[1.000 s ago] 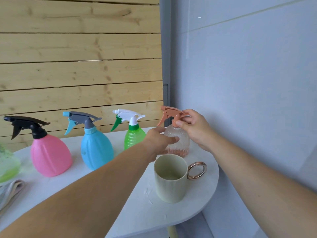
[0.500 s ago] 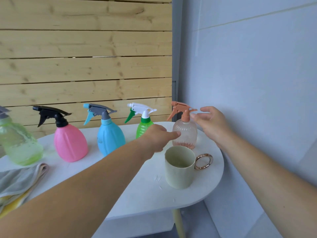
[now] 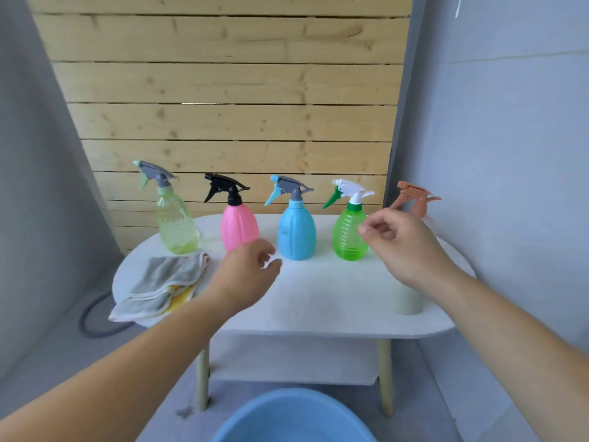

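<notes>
Several spray bottles stand in a row along the back of a white oval table [image 3: 318, 301]: pale green [image 3: 175, 224], pink [image 3: 239, 228], blue [image 3: 296, 231], bright green [image 3: 349, 234] and a clear one with an orange trigger head [image 3: 417, 199] at the far right. My left hand [image 3: 248, 275] hovers over the table in front of the pink and blue bottles, fingers loosely curled, holding nothing. My right hand [image 3: 401, 247] hangs in the air beside the bright green bottle, fingers loosely curled and empty, and hides most of the orange-topped bottle's body. A cream mug [image 3: 406, 301] stands partly hidden under my right wrist.
A folded grey cloth [image 3: 165, 282] over something yellow lies at the table's left end. A blue basin [image 3: 296, 419] sits on the floor in front of the table. A dark hose [image 3: 92, 317] lies on the floor at left. Grey walls close in on both sides.
Both hands have let go of the orange-topped bottle and drawn back leftwards over the table. The view has pulled back and swung left, bringing the whole row, the table legs and the basin into sight.
</notes>
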The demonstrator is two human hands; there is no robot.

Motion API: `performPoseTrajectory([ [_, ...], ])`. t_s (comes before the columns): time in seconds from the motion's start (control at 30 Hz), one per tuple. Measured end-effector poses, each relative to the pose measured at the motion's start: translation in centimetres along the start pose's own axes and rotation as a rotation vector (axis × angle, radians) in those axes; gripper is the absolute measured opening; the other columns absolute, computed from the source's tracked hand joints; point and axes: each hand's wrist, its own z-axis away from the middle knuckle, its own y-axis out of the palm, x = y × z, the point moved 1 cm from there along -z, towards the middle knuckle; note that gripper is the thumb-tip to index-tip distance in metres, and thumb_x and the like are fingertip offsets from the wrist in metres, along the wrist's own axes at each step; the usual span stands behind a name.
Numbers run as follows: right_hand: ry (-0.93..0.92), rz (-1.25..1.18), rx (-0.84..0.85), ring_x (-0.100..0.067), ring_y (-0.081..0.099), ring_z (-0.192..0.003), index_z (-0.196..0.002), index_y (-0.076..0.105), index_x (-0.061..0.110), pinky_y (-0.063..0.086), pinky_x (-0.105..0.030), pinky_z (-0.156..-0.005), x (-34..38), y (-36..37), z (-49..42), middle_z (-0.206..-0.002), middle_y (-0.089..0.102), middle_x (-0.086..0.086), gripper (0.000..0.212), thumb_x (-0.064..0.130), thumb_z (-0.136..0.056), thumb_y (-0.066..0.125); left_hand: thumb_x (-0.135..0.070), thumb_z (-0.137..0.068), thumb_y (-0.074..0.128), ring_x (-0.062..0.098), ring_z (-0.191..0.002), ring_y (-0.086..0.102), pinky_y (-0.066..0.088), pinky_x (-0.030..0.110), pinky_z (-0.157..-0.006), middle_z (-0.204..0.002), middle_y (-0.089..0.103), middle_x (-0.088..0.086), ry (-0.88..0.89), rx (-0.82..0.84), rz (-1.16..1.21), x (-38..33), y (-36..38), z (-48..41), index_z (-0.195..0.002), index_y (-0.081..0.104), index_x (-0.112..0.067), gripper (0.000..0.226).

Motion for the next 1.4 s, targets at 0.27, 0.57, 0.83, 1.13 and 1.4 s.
performPoseTrajectory([
  [0.27, 0.076, 0.237, 0.206, -0.012, 0.061, -0.092, -0.091, 0.066, 0.025, 0.048, -0.029, -0.081, 0.1, 7.1, 3.2, -0.092, 0.066, 0.013, 0.011, 0.036, -0.092, 0.062, -0.067, -0.096, 0.044, 0.032, -0.153, 0.016, 0.009, 0.053, -0.125, -0.168, 0.019, -0.001, -0.234, 0.119, -0.598, 15.2, -6.4, 0.5, -0.159, 0.027, -0.039, 0.071],
  [0.57, -0.049, 0.824, 0.603, -0.020, 0.000, -0.153, -0.155, 0.018, 0.019, 0.003, -0.034, -0.123, -3.2, 12.4, 7.6, -0.167, 0.002, -0.002, 0.060, 0.050, -0.104, 0.022, -0.063, -0.103, 0.031, 0.028, -0.157, 0.010, 0.010, 0.047, -0.126, -0.172, 0.014, -0.002, -0.161, 0.134, -0.510, 18.7, -6.0, 1.4, -0.161, 0.019, -0.042, 0.062],
  [0.83, -0.092, 0.877, 0.543, -0.006, -0.005, -0.152, -0.157, 0.007, 0.029, 0.007, -0.029, -0.119, -4.3, 12.0, 7.8, -0.165, -0.005, 0.013, 0.079, 0.066, -0.087, -0.001, -0.076, -0.075, 0.006, 0.024, -0.151, 0.023, 0.021, 0.042, -0.121, -0.163, 0.031, -0.013, 0.074, 0.179, -0.472, 17.1, -4.5, 2.4, -0.157, 0.030, -0.044, 0.092],
  [1.13, -0.139, 0.863, 0.514, -0.005, -0.001, -0.151, -0.155, 0.010, 0.035, 0.015, -0.029, -0.115, -4.7, 12.2, 7.5, -0.165, -0.001, 0.017, 0.094, 0.068, -0.070, -0.013, -0.043, -0.100, 0.045, 0.030, -0.139, 0.039, 0.034, 0.041, -0.111, -0.145, 0.053, 0.002, -0.072, 0.079, -0.567, 18.4, -6.3, -1.6, -0.136, 0.053, -0.023, 0.042],
  [1.4, -0.194, 0.875, 0.422, -0.012, 0.034, -0.144, -0.145, 0.045, 0.029, 0.036, -0.034, -0.103, -5.7, 12.3, 7.6, -0.158, 0.034, 0.010, 0.071, 0.065, -0.089, 0.019, -0.014, -0.099, 0.050, 0.034, -0.128, 0.050, 0.041, 0.040, -0.100, -0.144, 0.054, 0.009, -0.001, 0.114, -0.278, 16.3, -3.4, -6.0, -0.144, 0.046, -0.016, 0.046],
])
